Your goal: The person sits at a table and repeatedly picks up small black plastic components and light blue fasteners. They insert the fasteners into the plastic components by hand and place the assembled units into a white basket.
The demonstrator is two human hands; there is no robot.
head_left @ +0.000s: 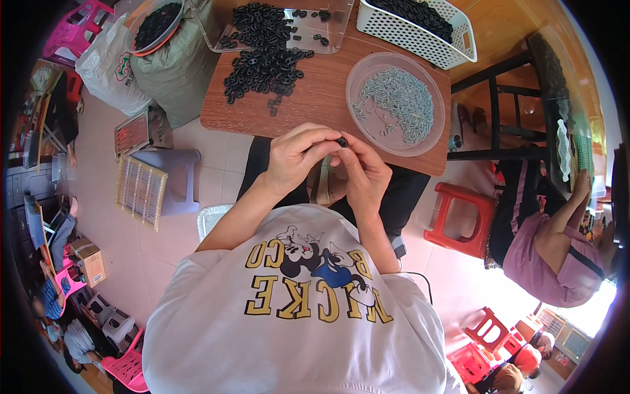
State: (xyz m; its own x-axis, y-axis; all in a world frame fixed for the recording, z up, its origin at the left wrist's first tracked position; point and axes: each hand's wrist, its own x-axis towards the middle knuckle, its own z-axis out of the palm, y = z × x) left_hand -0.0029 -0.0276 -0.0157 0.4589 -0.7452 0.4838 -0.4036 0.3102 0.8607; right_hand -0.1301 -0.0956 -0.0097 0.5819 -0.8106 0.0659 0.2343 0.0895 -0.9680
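Just off the near edge of the brown table (321, 85), my two hands meet fingertip to fingertip. Between them is a small black plastic part (341, 141), partly covered by fingers. My left hand (298, 154) pinches it between thumb and forefinger. My right hand (362, 167) closes on it from the other side; whether it also holds a screw is hidden. Beyond my left hand lies a loose pile of black plastic parts (252, 79), spilling from a clear bin (338, 33). To the right of my hands, a round translucent tub (361, 125) holds many small silvery screws (403, 98).
A white perforated basket (453, 56) of black parts stands at the far right. Left of the table are stuffed sacks (180, 82) with a bowl (138, 39) on top. A red stool (462, 220) stands right, near a person in a mauve shirt (548, 262) at another table.
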